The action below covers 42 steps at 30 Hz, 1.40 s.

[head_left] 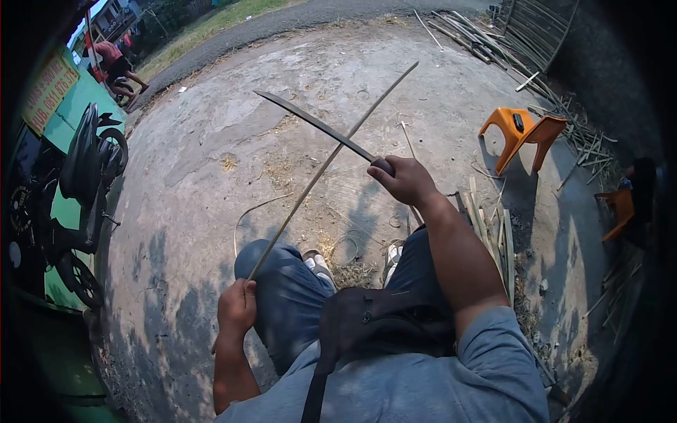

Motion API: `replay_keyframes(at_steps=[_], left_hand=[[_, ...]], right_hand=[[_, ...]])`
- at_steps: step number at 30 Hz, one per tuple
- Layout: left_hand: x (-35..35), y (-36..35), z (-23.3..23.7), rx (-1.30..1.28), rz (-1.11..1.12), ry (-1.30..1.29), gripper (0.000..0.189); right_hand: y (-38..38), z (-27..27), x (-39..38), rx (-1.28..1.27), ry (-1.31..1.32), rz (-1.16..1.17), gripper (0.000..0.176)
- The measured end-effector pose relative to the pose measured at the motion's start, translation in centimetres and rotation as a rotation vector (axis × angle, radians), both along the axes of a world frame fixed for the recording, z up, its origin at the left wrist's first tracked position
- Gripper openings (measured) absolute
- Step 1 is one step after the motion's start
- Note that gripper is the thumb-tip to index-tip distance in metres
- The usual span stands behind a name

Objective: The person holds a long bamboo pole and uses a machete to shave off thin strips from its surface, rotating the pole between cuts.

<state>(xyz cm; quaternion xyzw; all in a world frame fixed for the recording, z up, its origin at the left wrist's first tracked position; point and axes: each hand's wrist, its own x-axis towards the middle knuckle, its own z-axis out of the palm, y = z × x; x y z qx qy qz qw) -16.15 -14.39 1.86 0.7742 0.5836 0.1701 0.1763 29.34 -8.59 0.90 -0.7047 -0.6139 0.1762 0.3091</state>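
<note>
My right hand (pixel 405 179) is closed round the handle of a long-bladed machete (pixel 310 121), its blade pointing up and to the left. In my left hand (pixel 237 308) is a long thin bamboo strip (pixel 296 206), gripped near its lower end beside my left knee. The strip slants up to the right, and the blade crosses over it in this view, well above my left hand. Pale shavings (pixel 350 273) lie on the ground between my sandalled feet.
An orange plastic stool (pixel 509 127) with a dark object on it stands at the right. Split bamboo pieces (pixel 502 243) lie beside my right leg, with more (pixel 469 39) at the upper right. A motorbike (pixel 84 190) is parked at the left; a person (pixel 113 60) bends over farther off.
</note>
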Motion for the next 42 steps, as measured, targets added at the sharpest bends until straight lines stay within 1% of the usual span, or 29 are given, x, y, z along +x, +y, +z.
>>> replay_keyframes(at_steps=[2, 3, 6, 7, 10, 14, 18, 22, 23, 26, 29, 32, 33, 36, 39, 42], left_hand=[[0.0, -0.1, 0.1, 0.018, -0.018, 0.007, 0.045], [-0.1, 0.0, 0.0, 0.029, -0.035, 0.002, 0.045], [0.0, 0.1, 0.1, 0.023, -0.041, -0.006, 0.045], [0.0, 0.1, 0.0, 0.015, -0.036, -0.006, 0.045], [-0.1, 0.1, -0.3, 0.019, -0.019, 0.01, 0.045], [-0.3, 0.2, -0.6, 0.015, 0.013, 0.019, 0.046], [-0.4, 0.0, -0.9, 0.045, 0.008, 0.011, 0.046], [-0.3, 0.1, -1.0, 0.083, -0.031, -0.03, 0.051], [-0.3, 0.1, -1.0, 0.074, -0.032, -0.028, 0.052], [-0.4, 0.2, -0.9, 0.049, -0.026, -0.024, 0.051], [-0.4, 0.1, -0.9, 0.031, -0.008, -0.025, 0.05], [-0.5, 0.2, -1.0, 0.021, 0.002, -0.035, 0.051], [-0.5, 0.2, -1.0, 0.013, 0.006, -0.04, 0.051], [-0.3, 0.1, -0.8, 0.018, 0.014, -0.046, 0.051], [-0.4, 0.1, -0.9, 0.016, 0.017, -0.026, 0.05], [-0.4, 0.3, -0.6, -0.013, 0.014, -0.01, 0.049]], right_hand=[[0.0, -0.3, 0.7, -0.057, 0.088, -0.079, 0.061], [-0.3, -0.3, 0.5, -0.022, 0.124, -0.073, 0.061], [-1.0, 0.3, 0.1, -0.056, 0.065, -0.048, 0.06], [-1.6, 1.3, -0.7, -0.043, 0.071, -0.021, 0.058], [-1.4, 0.8, -1.4, -0.09, -0.067, 0.102, 0.058], [-1.3, 0.2, -2.3, 0.026, -0.264, 0.257, 0.059], [-1.3, 0.8, -1.3, 0.016, -0.162, 0.173, 0.059], [-0.9, 0.1, 0.3, 0.122, 0.016, 0.009, 0.057], [-0.9, 0.1, 0.5, 0.087, 0.036, -0.021, 0.057], [-0.8, -0.9, 0.6, 0.096, 0.021, -0.008, 0.049], [-1.3, 0.1, -0.3, 0.043, 0.059, 0.047, 0.058], [-1.5, 0.5, -1.2, 0.023, -0.036, 0.126, 0.058], [-1.5, 0.4, -1.6, 0.065, -0.064, 0.146, 0.052], [-1.5, 0.6, -1.7, 0.057, -0.117, 0.144, 0.053], [-1.2, 1.0, -1.0, -0.003, -0.105, 0.131, 0.059], [-0.9, 0.8, -0.7, -0.033, -0.116, 0.073, 0.06]])
